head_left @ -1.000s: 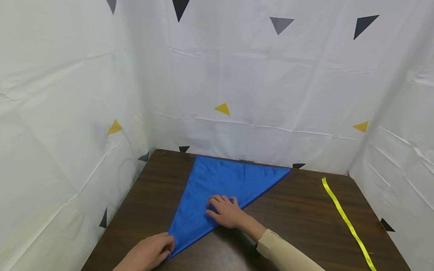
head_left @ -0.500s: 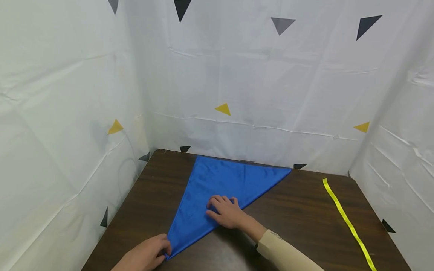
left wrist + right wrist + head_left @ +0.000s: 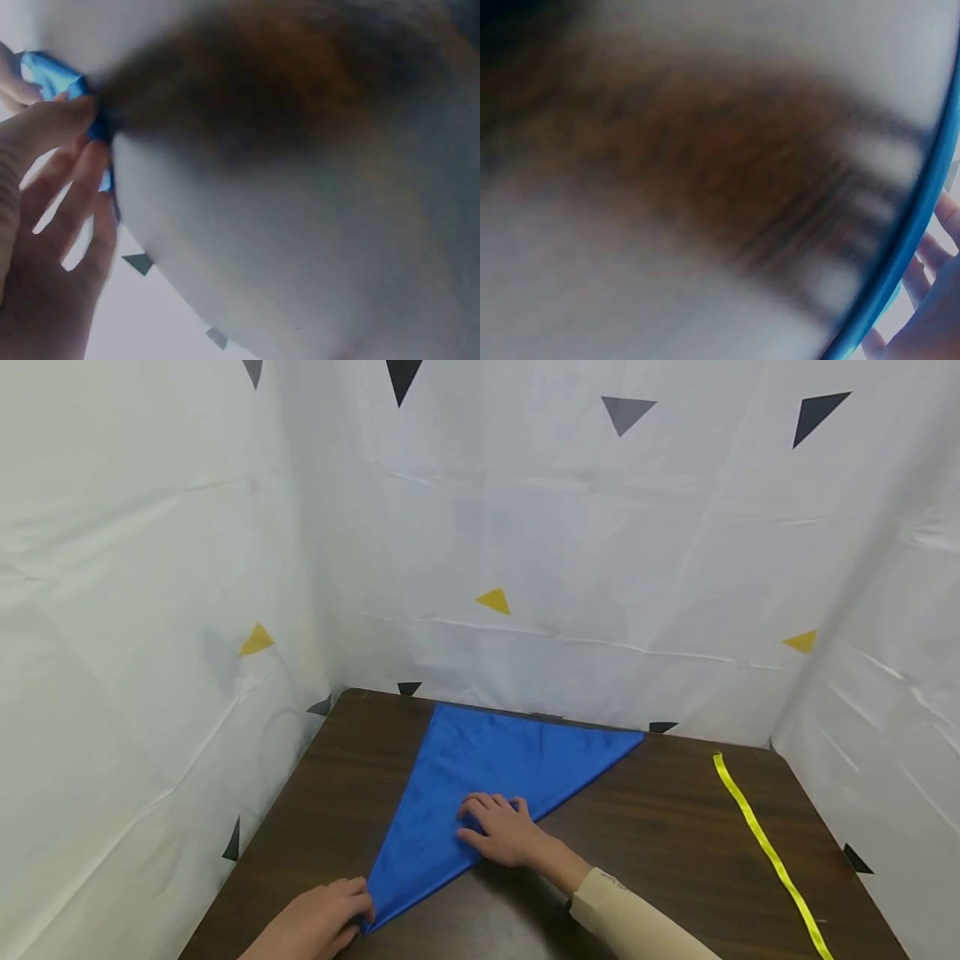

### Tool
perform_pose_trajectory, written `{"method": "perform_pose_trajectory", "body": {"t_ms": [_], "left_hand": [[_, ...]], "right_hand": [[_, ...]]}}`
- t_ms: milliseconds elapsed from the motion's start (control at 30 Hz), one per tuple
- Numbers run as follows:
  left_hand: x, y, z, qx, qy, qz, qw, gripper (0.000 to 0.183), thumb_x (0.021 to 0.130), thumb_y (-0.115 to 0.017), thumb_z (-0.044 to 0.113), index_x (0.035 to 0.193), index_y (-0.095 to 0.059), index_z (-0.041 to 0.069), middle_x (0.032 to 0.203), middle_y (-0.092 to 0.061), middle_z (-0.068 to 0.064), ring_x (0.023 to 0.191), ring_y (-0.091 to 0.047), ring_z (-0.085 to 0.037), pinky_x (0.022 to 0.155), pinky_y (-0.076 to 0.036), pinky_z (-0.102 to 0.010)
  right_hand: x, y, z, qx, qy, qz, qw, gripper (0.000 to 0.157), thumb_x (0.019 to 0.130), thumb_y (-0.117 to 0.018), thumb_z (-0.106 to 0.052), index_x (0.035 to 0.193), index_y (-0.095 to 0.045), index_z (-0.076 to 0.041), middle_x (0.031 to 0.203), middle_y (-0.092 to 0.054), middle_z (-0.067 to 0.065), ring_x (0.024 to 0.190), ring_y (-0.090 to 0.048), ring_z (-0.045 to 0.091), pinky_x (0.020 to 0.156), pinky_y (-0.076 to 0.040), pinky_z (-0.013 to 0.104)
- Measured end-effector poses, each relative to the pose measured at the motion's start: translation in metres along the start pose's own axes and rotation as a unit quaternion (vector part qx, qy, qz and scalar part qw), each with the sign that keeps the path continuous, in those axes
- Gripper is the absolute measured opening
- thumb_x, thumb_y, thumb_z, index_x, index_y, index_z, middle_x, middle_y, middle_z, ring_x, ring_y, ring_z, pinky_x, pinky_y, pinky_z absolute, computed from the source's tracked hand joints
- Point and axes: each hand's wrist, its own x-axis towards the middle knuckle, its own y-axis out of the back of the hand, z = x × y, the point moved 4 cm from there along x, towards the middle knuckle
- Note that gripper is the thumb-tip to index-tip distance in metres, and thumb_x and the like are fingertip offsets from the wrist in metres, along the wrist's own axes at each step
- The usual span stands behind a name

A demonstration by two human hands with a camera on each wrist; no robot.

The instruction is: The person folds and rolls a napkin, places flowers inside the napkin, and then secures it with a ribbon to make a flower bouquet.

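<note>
A shiny blue cloth (image 3: 480, 752), folded into a triangle, lies on the brown table. My left hand (image 3: 318, 917) is at its near corner; in the left wrist view the thumb and fingers pinch the blue corner (image 3: 96, 129). Spread over the middle of the cloth, beside its long folded edge, my right hand (image 3: 498, 831) rests with fingers apart. The right wrist view shows the blue folded edge (image 3: 900, 255) with the fingers just beyond it.
A yellow ribbon (image 3: 765, 843) stretches along the right side of the dark wood table (image 3: 645, 835). White sheets (image 3: 570, 527) with printed triangles hang behind the table and at both sides.
My left hand has moved slightly left and toward me, drawing the near corner of the cloth with it. The right hand has stayed in place.
</note>
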Motion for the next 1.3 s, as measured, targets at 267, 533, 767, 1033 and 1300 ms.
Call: {"method": "perform_pose_trajectory", "body": {"t_ms": [267, 533, 767, 1033, 1300], "left_hand": [[0.002, 0.003, 0.016, 0.199, -0.099, 0.096, 0.9704, 0.018, 0.091, -0.085, 0.015, 0.097, -0.072, 0.026, 0.087, -0.052, 0.013, 0.074, -0.038, -0.002, 0.06, -0.035, -0.021], [0.003, -0.008, 0.018, 0.284, -0.145, 0.123, 0.9398, 0.013, 0.092, -0.084, 0.025, 0.098, -0.072, 0.024, 0.089, -0.052, 0.011, 0.074, -0.034, -0.004, 0.061, -0.025, -0.021], [-0.003, -0.001, 0.018, 0.273, -0.141, 0.12, 0.9439, 0.017, 0.089, -0.089, 0.027, 0.099, -0.074, 0.027, 0.09, -0.056, 0.014, 0.075, -0.039, -0.003, 0.061, -0.03, -0.02], [-0.006, 0.0, 0.017, 0.268, -0.154, 0.133, 0.9416, 0.019, 0.088, -0.089, 0.028, 0.095, -0.072, 0.028, 0.087, -0.055, 0.015, 0.074, -0.038, -0.002, 0.062, -0.028, -0.02], [-0.001, -0.006, 0.014, 0.282, -0.196, 0.155, 0.9263, 0.015, 0.09, -0.088, 0.028, 0.101, -0.077, 0.028, 0.098, -0.065, 0.014, 0.082, -0.049, -0.003, 0.064, -0.03, -0.019]], "right_hand": [[-0.001, 0.006, 0.001, -0.015, 0.011, -0.003, 1.0, 0.037, 0.109, -0.057, -0.056, 0.136, -0.06, -0.03, 0.159, -0.053, -0.002, 0.148, -0.049, 0.028, 0.113, -0.033, 0.071], [-0.002, -0.002, 0.004, -0.029, 0.009, 0.002, 1.0, 0.038, 0.109, -0.056, -0.056, 0.138, -0.058, -0.032, 0.161, -0.052, -0.003, 0.149, -0.049, 0.027, 0.113, -0.034, 0.069], [-0.002, -0.001, 0.002, -0.031, 0.011, -0.005, 0.999, 0.039, 0.109, -0.056, -0.056, 0.139, -0.057, -0.032, 0.163, -0.05, -0.002, 0.149, -0.048, 0.028, 0.113, -0.034, 0.07], [-0.003, 0.0, 0.001, -0.034, 0.013, -0.009, 0.999, 0.04, 0.108, -0.055, -0.06, 0.138, -0.058, -0.032, 0.163, -0.05, -0.002, 0.149, -0.049, 0.027, 0.113, -0.034, 0.07], [-0.005, 0.0, 0.0, -0.042, 0.02, 0.007, 0.999, 0.039, 0.11, -0.055, -0.055, 0.139, -0.059, -0.029, 0.161, -0.052, -0.001, 0.148, -0.05, 0.028, 0.112, -0.034, 0.071]]}}
